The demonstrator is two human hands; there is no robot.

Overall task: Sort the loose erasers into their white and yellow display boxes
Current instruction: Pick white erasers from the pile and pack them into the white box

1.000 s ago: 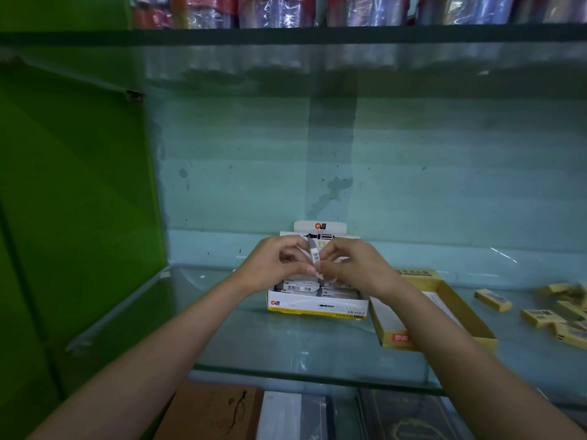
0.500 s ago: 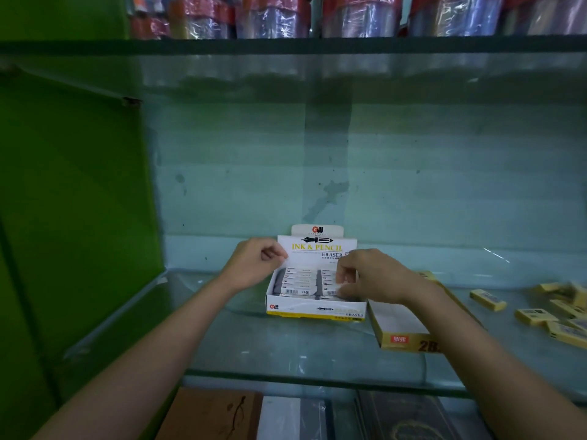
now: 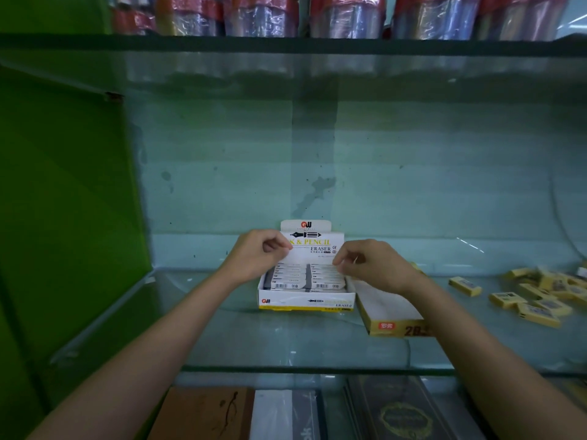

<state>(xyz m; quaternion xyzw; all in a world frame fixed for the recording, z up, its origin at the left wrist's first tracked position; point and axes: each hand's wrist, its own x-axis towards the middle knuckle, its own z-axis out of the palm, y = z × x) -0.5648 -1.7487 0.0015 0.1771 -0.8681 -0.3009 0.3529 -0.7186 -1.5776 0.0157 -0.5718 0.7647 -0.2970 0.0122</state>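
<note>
Since a second ago, when both hands pinched one white eraser, it has gone into white box (image 3: 305, 301), centre shelf. Left hand (image 3: 257, 255) and right hand (image 3: 370, 265): fingers loosely curled, empty. Yellow erasers (image 3: 536, 296) remain loose far right; yellow box (image 3: 394, 327) awaits.

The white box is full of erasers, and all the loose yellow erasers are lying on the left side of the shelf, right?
Not quite. The white box does hold rows of erasers, but the loose yellow erasers lie on the right side of the glass shelf, beyond the yellow box. The head view shows this.
</note>
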